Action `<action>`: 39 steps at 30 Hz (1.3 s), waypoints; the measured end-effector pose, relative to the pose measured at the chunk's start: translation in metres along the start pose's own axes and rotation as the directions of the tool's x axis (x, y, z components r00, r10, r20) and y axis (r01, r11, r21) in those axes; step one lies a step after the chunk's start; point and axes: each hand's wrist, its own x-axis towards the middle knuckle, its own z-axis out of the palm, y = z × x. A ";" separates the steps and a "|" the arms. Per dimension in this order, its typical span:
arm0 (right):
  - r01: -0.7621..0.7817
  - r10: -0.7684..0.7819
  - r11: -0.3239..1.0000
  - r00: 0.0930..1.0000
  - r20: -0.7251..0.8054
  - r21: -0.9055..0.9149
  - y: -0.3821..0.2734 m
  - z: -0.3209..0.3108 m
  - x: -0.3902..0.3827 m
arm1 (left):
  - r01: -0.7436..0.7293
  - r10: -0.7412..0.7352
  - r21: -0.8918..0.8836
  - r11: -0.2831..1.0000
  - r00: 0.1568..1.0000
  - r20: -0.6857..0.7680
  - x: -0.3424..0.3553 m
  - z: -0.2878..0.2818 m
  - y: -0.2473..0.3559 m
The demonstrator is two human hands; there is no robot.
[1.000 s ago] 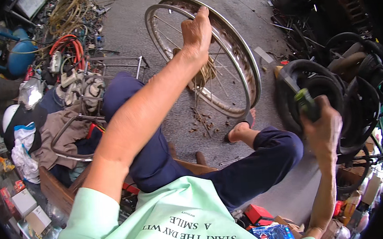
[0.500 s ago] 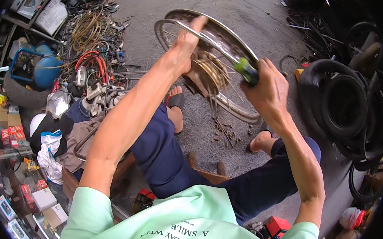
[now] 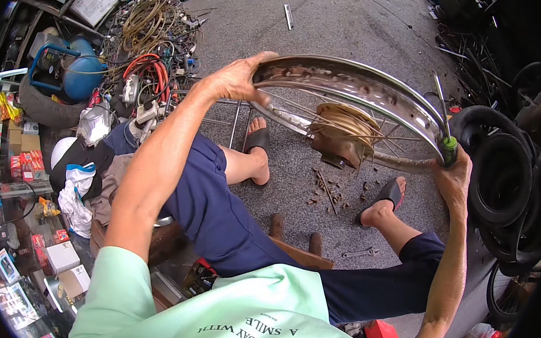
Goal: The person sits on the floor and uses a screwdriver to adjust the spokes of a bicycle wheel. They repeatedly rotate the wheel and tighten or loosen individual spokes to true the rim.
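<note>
A bare metal wheel rim is held up between my hands, tilted above the floor, with no tire on it. Loose-looking spokes run to its wide brass-coloured hub. My left hand is closed around the rim's left side, thumb inside and fingers over the outer edge. At the right side of the rim, my right hand grips a screwdriver with a green and black handle. Its shaft points upward, and the hand also touches the rim there.
Small rusty parts lie on the floor below the wheel, and a wrench lies near my right leg. Black tires are stacked at right. Tangled cables and a blue compressor sit at far left, boxes nearer.
The rim has tipped and shifted right and nearer. My left hand has moved onto its left side. My right hand has gone outward, and the screwdriver now stands nearly upright.
</note>
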 end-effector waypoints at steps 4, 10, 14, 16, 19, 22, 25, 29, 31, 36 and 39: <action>-0.031 0.031 0.999 0.999 -0.006 0.038 0.039 -0.003 -0.004 | 0.026 -0.031 -0.070 0.997 0.997 -0.074 0.018 0.008 0.031; -0.040 0.040 0.984 0.999 0.005 0.174 0.079 -0.001 0.004 | -0.280 0.309 0.136 0.950 0.903 -0.300 0.023 0.004 0.083; -0.027 0.022 0.944 1.000 0.021 0.330 0.056 0.009 0.008 | -0.261 0.315 0.180 0.948 0.846 -0.431 -0.001 -0.028 0.110; -0.041 0.021 0.907 0.998 0.051 0.420 0.037 0.016 0.008 | -0.250 0.274 0.116 0.961 0.831 -0.485 -0.005 -0.034 0.109; -0.027 0.014 0.975 0.998 0.060 0.222 0.031 0.031 0.014 | -0.219 0.258 0.137 0.966 0.842 -0.473 0.000 -0.028 0.091; -0.012 0.012 1.000 1.000 -0.024 0.018 0.020 0.035 0.017 | -0.191 0.316 0.321 0.927 0.860 -0.400 0.011 -0.006 0.089; -0.239 0.234 0.970 0.969 -0.084 -0.051 0.020 0.023 0.024 | -0.234 0.405 0.366 0.901 0.755 -0.515 0.022 0.015 0.114; -0.205 0.161 0.968 0.950 -0.266 -0.146 0.005 0.017 0.032 | -0.299 0.392 0.264 0.917 0.799 -0.456 0.027 0.031 0.131; -0.164 0.080 0.954 0.947 -0.312 -0.251 -0.003 0.012 0.035 | -0.331 0.448 0.316 0.889 0.770 -0.454 0.035 0.033 0.138; -0.192 0.114 0.941 0.955 -0.274 -0.278 0.010 0.004 0.037 | -0.329 0.432 0.350 0.877 0.858 -0.277 0.031 0.024 0.142; -0.243 0.186 0.937 0.955 -0.232 -0.250 0.038 -0.002 0.042 | -0.055 0.125 0.321 0.945 0.971 -0.202 0.023 0.014 0.130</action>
